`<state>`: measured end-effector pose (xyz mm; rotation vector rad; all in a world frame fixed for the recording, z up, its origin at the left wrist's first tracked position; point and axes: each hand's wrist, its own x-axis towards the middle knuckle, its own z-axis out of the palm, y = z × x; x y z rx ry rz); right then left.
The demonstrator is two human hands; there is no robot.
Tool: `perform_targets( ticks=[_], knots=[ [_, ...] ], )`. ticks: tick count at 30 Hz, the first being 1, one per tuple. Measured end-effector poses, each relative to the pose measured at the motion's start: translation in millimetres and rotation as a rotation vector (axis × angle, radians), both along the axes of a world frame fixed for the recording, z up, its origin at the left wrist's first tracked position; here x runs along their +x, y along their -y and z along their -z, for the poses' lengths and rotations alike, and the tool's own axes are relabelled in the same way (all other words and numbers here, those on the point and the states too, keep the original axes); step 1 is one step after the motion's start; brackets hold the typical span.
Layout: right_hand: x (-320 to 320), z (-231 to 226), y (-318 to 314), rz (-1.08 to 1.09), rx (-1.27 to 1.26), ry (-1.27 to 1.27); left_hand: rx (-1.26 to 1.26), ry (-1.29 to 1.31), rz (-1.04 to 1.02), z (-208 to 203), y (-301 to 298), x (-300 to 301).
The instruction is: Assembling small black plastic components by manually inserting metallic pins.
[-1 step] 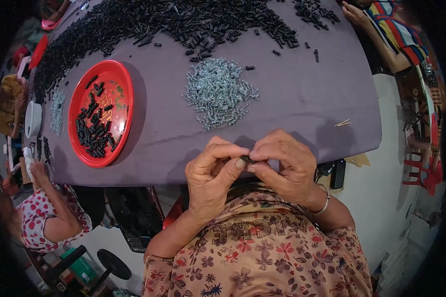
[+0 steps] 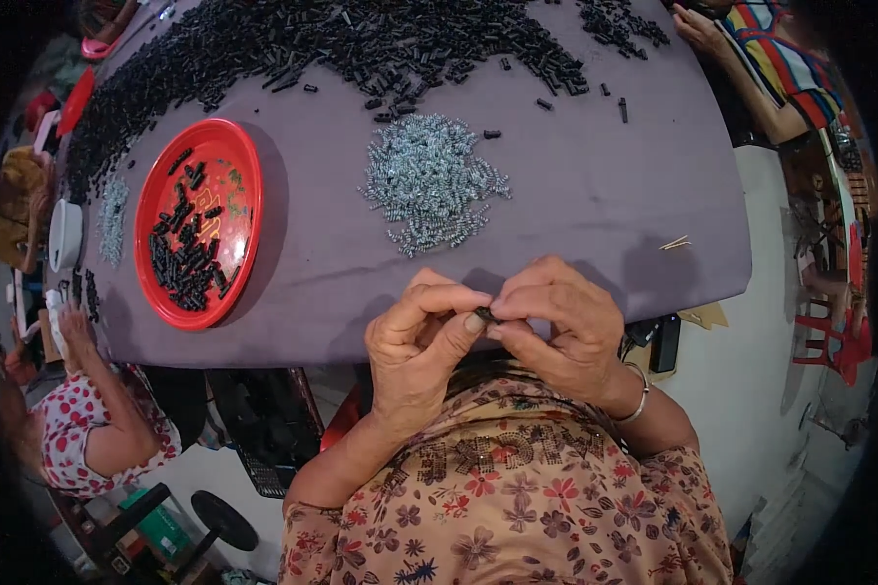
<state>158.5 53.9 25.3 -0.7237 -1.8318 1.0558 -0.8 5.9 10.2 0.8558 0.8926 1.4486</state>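
A small black plastic piece (image 2: 487, 314) sits between my two hands, just off the table's near edge. My left hand (image 2: 421, 330) pinches it from the left with thumb and forefinger. From the other side my right hand (image 2: 563, 327) closes its thumb and forefinger on the same piece. Fingertips hide most of its shape. Beyond my hands lies a heap of small silvery coil springs (image 2: 429, 180). A red oval tray (image 2: 254, 175) to the left bears several black pieces.
A large spread of black pieces (image 2: 361, 44) covers the table's far side. Thin pale sticks (image 2: 675, 243) lie near the right edge of the grey cloth (image 2: 595, 205). Other people sit around the table, one in a spotted shirt (image 2: 107, 429) at left. A white container (image 2: 65, 236) stands by the left edge.
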Motion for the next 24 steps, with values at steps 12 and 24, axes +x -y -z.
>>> perform_targets(
  ticks=[12,24],
  knots=[
    [-3.9,4.9,-0.4,0.064,0.027,-0.014,-0.041,0.009,-0.01,1.4,-2.3,-1.5],
    [13.8,8.0,-29.5,0.275,-0.125,0.237,-0.242,-0.201,0.034,6.8,-3.9,-0.8]
  ],
)
